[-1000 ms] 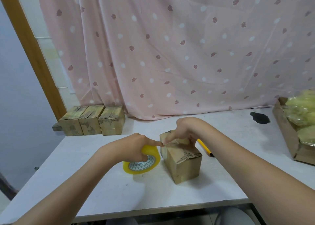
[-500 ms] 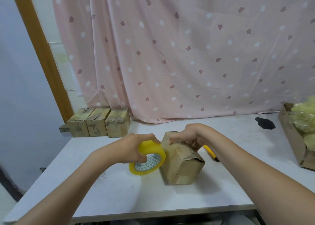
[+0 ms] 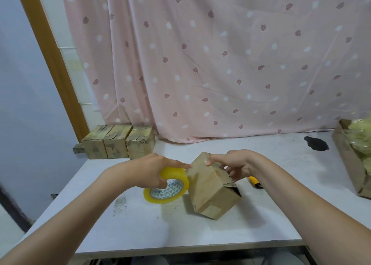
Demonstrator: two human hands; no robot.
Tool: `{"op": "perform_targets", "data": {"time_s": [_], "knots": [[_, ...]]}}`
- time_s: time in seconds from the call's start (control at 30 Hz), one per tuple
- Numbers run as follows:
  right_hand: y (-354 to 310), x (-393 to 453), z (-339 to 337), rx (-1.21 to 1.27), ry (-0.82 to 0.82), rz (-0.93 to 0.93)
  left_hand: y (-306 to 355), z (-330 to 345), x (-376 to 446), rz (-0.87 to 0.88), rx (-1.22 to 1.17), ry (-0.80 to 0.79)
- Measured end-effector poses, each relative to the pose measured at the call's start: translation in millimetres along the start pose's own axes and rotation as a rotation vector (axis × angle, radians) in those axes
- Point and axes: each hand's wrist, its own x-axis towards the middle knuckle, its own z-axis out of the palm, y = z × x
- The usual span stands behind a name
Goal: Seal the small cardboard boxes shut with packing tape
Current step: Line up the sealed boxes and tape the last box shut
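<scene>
A small cardboard box stands tilted on one edge in the middle of the white table. My right hand grips its upper far side, fingers curled over the top corner. A yellow roll of packing tape is pressed against the box's left face. My left hand holds the roll, with the index finger stretched out to the box's upper left edge. A flap end at the box's right side gapes slightly.
Three small cardboard boxes stand in a row at the back left table corner. A yellow-handled cutter lies behind the box. A larger cardboard box of pale stuffing sits at the right edge. A pink curtain hangs behind.
The box has been tipped from upright onto an edge, leaning right. My left hand has brought the tape roll along the box's left side.
</scene>
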Motion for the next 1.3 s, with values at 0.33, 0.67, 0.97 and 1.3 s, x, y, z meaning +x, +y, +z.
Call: {"op": "perform_targets", "data": {"time_s": [0.33,0.67,0.97,1.3], "knots": [[11.2,0.6,-3.8,0.098,-0.072,0.001,18.1,3.4,9.6,0.002,0.173,-0.105],[-16.0,-9.5,8.3,-0.385,0.076,-0.087,33.2,6.3,21.8,0.036,0.267,-0.030],[-3.6,-9.6,-2.7,-0.142,0.065,-0.019,0.1,10.6,4.1,-0.026,-0.125,0.086],[7.0,-9.0,-1.4,0.011,-0.011,0.034,-6.4,18.0,-4.3,-0.067,0.011,-0.060]]}}
